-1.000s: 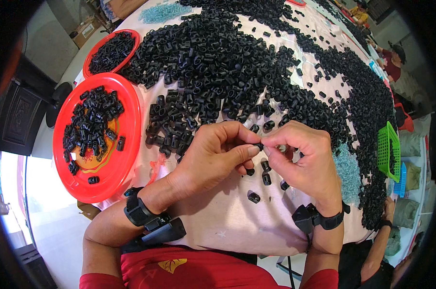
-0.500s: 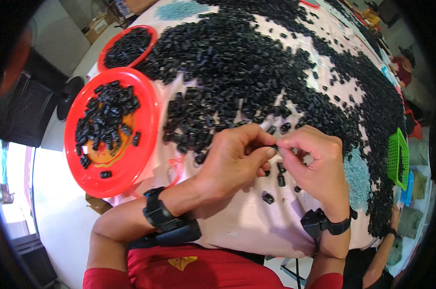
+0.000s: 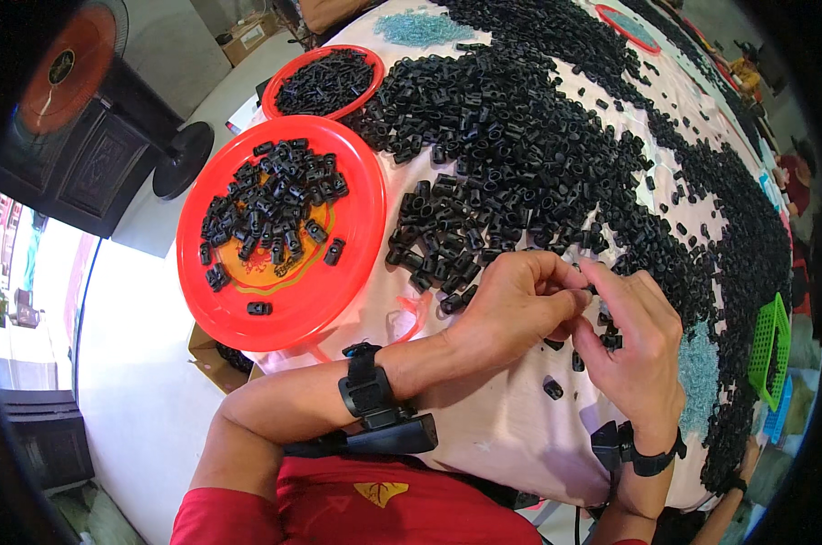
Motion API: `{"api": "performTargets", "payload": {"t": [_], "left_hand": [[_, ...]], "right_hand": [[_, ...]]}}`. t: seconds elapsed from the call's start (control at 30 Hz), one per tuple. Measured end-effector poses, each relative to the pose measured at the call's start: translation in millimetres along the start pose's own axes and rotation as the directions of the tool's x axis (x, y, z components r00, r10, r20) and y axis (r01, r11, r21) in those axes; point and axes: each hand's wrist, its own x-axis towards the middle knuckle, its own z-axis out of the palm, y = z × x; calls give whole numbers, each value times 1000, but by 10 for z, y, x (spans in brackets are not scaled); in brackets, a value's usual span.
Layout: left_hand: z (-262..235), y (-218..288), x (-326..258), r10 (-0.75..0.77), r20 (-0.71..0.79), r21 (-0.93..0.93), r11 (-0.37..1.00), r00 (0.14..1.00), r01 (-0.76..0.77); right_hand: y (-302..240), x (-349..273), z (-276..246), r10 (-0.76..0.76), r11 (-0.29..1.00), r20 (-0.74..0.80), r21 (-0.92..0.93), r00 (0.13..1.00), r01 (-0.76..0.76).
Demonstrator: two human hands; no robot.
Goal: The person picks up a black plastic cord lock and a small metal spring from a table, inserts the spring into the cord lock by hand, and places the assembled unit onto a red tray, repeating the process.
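Observation:
My left hand point(image 3: 518, 307) and my right hand point(image 3: 636, 343) meet fingertip to fingertip over the pale cloth-covered table point(image 3: 511, 427). Together they pinch a small black plastic part point(image 3: 589, 290), mostly hidden by the fingers. A huge heap of the same black plastic parts point(image 3: 538, 136) spreads across the table just beyond my hands. A few loose black pieces point(image 3: 553, 389) lie on the cloth under my wrists. Both wrists wear black straps.
A round red plate point(image 3: 338, 282) with several black parts lies at my left. A second red plate point(image 3: 288, 77) of parts sits behind it. A green basket point(image 3: 769, 350) stands at the right edge. Pale blue parts point(image 3: 420, 27) lie at the far end. A fan stands on the floor, left.
The view has shifted, so the red plate sits closer to the middle. My hands stay joined on the small part and have drifted right and down in the picture.

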Motion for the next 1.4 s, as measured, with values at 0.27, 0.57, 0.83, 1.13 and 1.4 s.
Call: {"api": "performTargets", "payload": {"t": [0.27, 0.57, 0.83, 1.13, 1.4], "left_hand": [[-19, -39, 21, 22, 65, -16, 1000, 998, -21], [-22, 4, 8, 45, 111, -106, 994, 993, -33], [-10, 118, -53, -84, 160, -291, 948, 984, 129], [-31, 115, -84, -141, 243, -229, 953, 960, 198], [-79, 39, -55, -66, 277, -196, 973, 959, 124]], "right_hand": [[-39, -16, 46, -23, 998, -21, -52, 1000, 22], [38, 10, 55, 4, 999, -84, 40, 996, 0], [105, 14, 70, 147, 952, -54, 279, 988, -126], [217, 6, 104, 15, 986, -112, 166, 994, 3], [249, 27, 110, -65, 988, -119, 133, 991, 81]]}}
